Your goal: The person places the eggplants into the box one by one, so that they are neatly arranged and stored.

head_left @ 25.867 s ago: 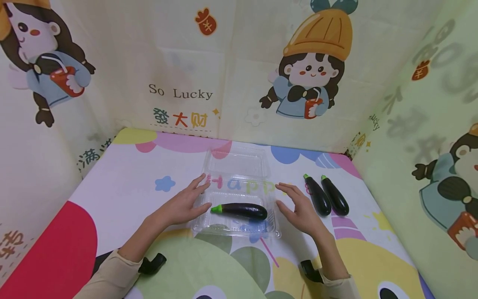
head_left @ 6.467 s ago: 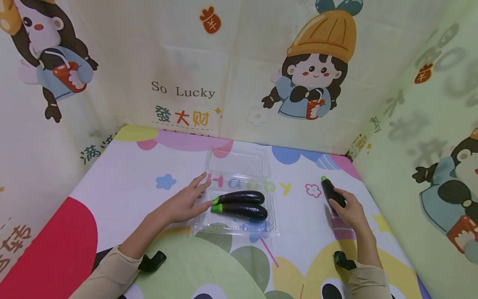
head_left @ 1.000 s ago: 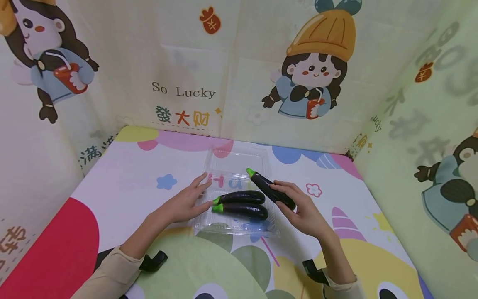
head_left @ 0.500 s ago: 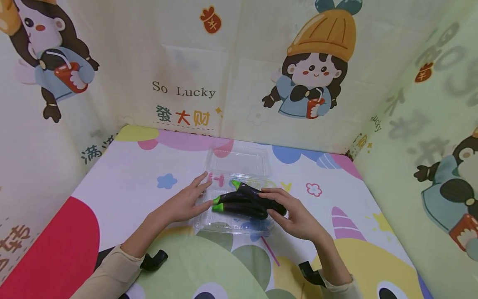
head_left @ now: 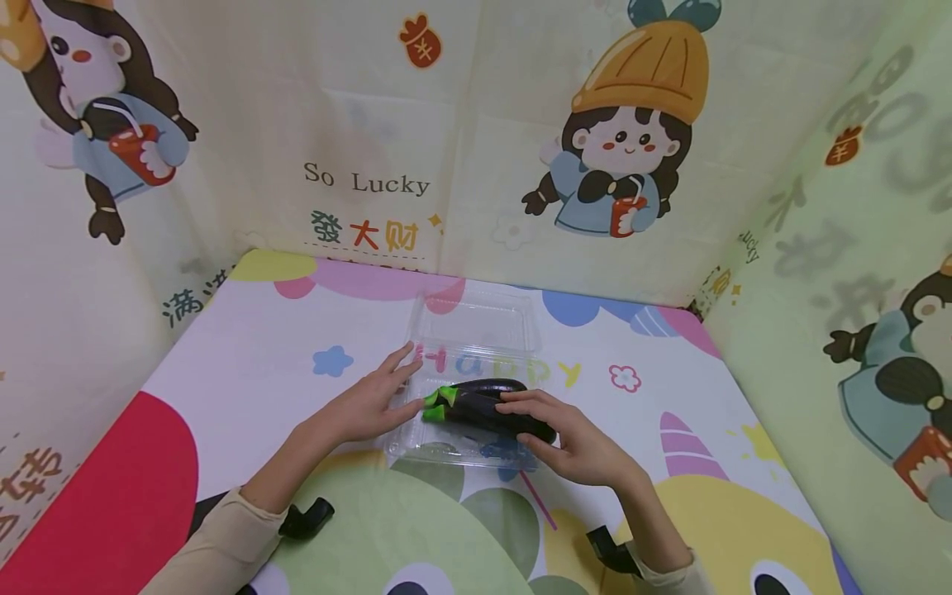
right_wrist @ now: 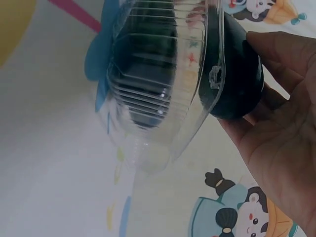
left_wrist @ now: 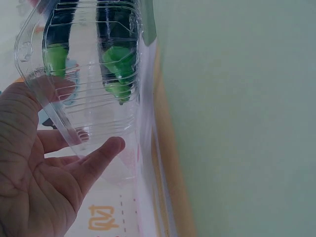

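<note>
My right hand [head_left: 580, 442] grips the fat end of a dark purple eggplant [head_left: 476, 411] with a green stem, over the clear plastic clamshell container [head_left: 446, 454]. In the right wrist view this eggplant [right_wrist: 237, 74] shows above the container's rim, thumb and fingers around its end. Two more eggplants lie inside; the back one [head_left: 494, 385] shows its top, while the front one is mostly covered, its green stem [head_left: 433, 414] visible. At the container's left edge my left hand [head_left: 364, 405] rests, fingers fairly straight and spread, touching the plastic wall [left_wrist: 64, 126].
The container's transparent lid [head_left: 476, 322] lies folded back behind its base. A colourful printed cloth [head_left: 245, 347] covers the table. Printed curtains [head_left: 476, 165] enclose its back and sides. Black wrist-camera mounts [head_left: 308, 519] sit near both sleeves.
Over the last second the right hand has brought the third eggplant left and down, onto or just above the two in the container. Earlier it lay at the table's right. The left hand stays put.
</note>
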Demonstrator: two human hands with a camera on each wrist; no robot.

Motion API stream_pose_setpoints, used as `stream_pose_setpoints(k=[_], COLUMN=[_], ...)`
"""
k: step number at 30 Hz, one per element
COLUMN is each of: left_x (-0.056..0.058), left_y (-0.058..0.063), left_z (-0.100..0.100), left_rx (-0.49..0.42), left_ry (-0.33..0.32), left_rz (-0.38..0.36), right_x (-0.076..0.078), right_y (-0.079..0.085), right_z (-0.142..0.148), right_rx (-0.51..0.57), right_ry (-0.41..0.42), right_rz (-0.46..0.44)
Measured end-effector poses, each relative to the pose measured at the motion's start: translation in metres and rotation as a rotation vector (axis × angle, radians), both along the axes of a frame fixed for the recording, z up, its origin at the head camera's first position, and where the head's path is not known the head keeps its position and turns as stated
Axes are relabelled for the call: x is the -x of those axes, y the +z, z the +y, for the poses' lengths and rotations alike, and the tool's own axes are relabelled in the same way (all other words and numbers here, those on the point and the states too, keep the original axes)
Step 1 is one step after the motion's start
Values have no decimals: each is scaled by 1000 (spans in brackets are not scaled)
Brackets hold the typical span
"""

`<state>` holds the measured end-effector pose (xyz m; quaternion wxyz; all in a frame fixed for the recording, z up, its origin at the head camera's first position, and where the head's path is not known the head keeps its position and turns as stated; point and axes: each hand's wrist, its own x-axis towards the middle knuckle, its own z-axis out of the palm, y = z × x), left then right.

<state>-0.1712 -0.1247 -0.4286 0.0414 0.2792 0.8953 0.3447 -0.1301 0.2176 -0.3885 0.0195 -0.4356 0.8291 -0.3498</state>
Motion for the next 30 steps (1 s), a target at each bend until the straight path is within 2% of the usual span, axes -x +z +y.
stream_pose_setpoints(k=[9,30], left_x=[0,-1], left_y=[0,-1], left_z=[-1,-1], left_rx=[2,4], left_ry=[-3,2], left_rz=[1,2], right_x=[-1,-1], right_y=[-4,-13], right_z=[-5,-9], right_rx=[-18,-88], right_ry=[47,84], right_rz=[-28,-122])
